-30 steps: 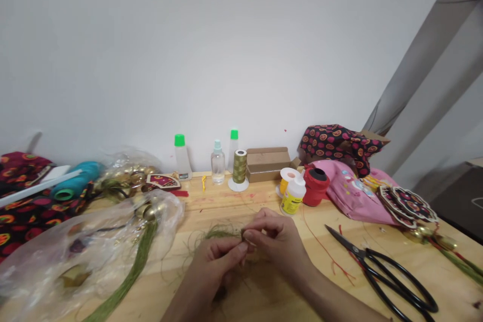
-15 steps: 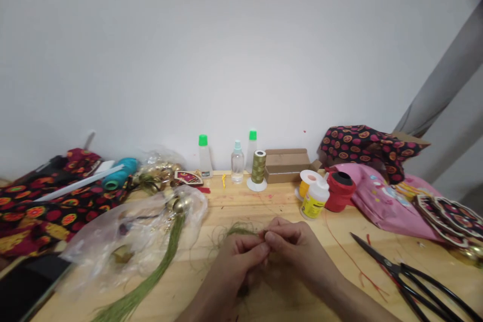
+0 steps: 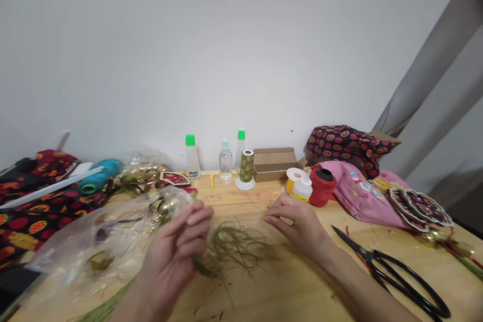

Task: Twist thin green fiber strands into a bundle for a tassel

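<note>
A loose bunch of green threads [image 3: 236,244] lies in the middle of the wooden table [image 3: 287,287], right in front of the person. I think it is very light, soft and floppy. It would tangle fast, so the best place to hold it is the tight end where the strands meet. The left hand [image 3: 175,251] has that end, at 9 o'clock, with its fingers curled gently on it. The right hand [image 3: 298,221] is at 2 o'clock, just past the stray ends. Its fingers are bent and a little apart, and I see nothing in them. Farther out at 9 o'clock, a clear plastic bag [image 3: 75,254] holds gold bells [image 3: 162,205] and other small bits. At 12 o'clock stands a thread spool [image 3: 246,167] beside a cardboard box [image 3: 275,163]. I cannot see inside the box. Black scissors [image 3: 381,267] lie at 3 o'clock.
</note>
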### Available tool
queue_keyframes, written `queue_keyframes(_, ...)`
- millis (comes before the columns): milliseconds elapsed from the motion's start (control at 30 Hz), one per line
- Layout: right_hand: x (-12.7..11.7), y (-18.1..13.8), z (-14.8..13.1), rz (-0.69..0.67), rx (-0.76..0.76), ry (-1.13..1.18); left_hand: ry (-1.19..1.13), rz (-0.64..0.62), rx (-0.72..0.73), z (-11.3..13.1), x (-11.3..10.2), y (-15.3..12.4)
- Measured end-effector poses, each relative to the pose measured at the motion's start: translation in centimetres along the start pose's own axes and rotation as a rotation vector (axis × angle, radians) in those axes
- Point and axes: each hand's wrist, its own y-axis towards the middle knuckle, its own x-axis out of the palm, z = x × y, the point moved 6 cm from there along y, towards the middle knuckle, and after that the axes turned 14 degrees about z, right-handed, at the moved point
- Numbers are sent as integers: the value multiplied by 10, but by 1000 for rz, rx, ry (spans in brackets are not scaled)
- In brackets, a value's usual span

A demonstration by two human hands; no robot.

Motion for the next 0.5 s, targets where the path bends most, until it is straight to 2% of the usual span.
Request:
queue_keyframes(100, -5, 1, 3, -172, -101, -224, -152, -72, 22, 21, 2, -5)
queue_keyframes(267, -5, -8, 16, -456, -97, -406, -23, -11, 18, 16, -4, 1)
queue_keyframes(500, -6, -25, 27, -591, 72, -399, 91, 56, 79, 11, -9, 7)
